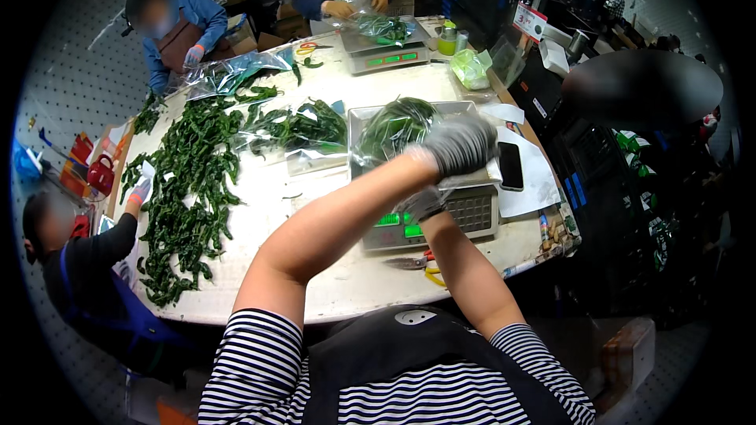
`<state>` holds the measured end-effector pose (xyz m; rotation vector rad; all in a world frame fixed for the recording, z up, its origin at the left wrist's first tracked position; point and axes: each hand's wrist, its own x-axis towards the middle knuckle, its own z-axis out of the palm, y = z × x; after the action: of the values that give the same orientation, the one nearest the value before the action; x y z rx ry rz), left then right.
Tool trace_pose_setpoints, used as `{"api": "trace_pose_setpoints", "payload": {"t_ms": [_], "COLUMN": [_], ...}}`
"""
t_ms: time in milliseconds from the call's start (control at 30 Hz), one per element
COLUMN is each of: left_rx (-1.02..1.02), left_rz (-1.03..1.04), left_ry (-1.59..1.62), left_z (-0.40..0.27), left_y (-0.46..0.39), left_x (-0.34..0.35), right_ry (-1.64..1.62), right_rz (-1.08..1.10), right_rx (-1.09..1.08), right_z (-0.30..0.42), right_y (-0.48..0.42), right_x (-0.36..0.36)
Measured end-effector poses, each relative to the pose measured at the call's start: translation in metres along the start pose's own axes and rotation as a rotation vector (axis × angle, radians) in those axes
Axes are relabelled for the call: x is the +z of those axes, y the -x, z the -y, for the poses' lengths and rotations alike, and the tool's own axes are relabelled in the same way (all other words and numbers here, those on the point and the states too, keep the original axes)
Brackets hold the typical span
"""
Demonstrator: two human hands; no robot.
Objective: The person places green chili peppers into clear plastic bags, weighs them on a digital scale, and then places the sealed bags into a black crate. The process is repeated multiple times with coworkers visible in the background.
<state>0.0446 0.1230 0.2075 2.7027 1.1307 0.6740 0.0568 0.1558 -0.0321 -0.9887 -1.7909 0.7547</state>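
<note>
A clear plastic bag of green peppers (398, 127) rests in the metal tray (455, 107) of a digital scale (437, 218) in front of me. My left hand (463, 146), in a grey glove, reaches across over the right part of the tray beside the bag. It is blurred, and its grip cannot be made out. My right hand (424, 203), also gloved, is lower, at the scale's front near the green display. The left forearm passes just above it, and its fingers are partly hidden. Another bag of green peppers (316, 127) lies left of the tray.
Loose green peppers (189, 189) cover the table's left side. Scissors (428, 265) lie below the scale, and a phone (510, 166) lies on paper at right. A second scale (384, 53) stands at the far side. Co-workers stand at the left and far edges.
</note>
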Motion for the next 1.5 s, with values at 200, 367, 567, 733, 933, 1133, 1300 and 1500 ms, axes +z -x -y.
{"api": "trace_pose_setpoints", "payload": {"t_ms": [200, 367, 567, 733, 933, 1133, 1300, 1500], "left_rx": [0.264, 0.171, -0.783, -0.879, -0.79, -0.909, -0.608, -0.649], "left_rz": [0.288, 0.233, -0.014, -0.108, 0.083, 0.052, -0.58, -0.652], "left_ry": [0.001, 0.647, 1.046, 1.038, 0.695, 0.574, 0.518, 0.241], "left_z": [-0.033, -0.023, 0.009, 0.005, -0.044, -0.025, 0.023, 0.038], "left_y": [0.085, 0.165, 0.242, 0.255, 0.213, 0.17, 0.183, 0.208], "left_x": [0.017, 0.014, 0.03, 0.069, 0.09, 0.084, 0.081, 0.05], "right_ry": [-0.091, -0.444, -0.594, -0.529, 0.57, 0.64, 0.5, 0.661], "right_rz": [0.138, 0.426, -0.391, -0.389, 0.028, -0.064, -0.182, -0.067], "right_rx": [0.227, 0.455, 1.045, 0.584, -0.046, 0.112, -0.09, -0.2], "right_z": [-0.01, 0.004, 0.053, 0.073, 0.098, 0.088, 0.117, 0.143], "right_y": [0.044, 0.114, 0.149, 0.144, 0.123, 0.076, 0.048, 0.075], "right_x": [-0.066, -0.134, -0.219, -0.213, -0.144, -0.116, -0.114, -0.083]}}
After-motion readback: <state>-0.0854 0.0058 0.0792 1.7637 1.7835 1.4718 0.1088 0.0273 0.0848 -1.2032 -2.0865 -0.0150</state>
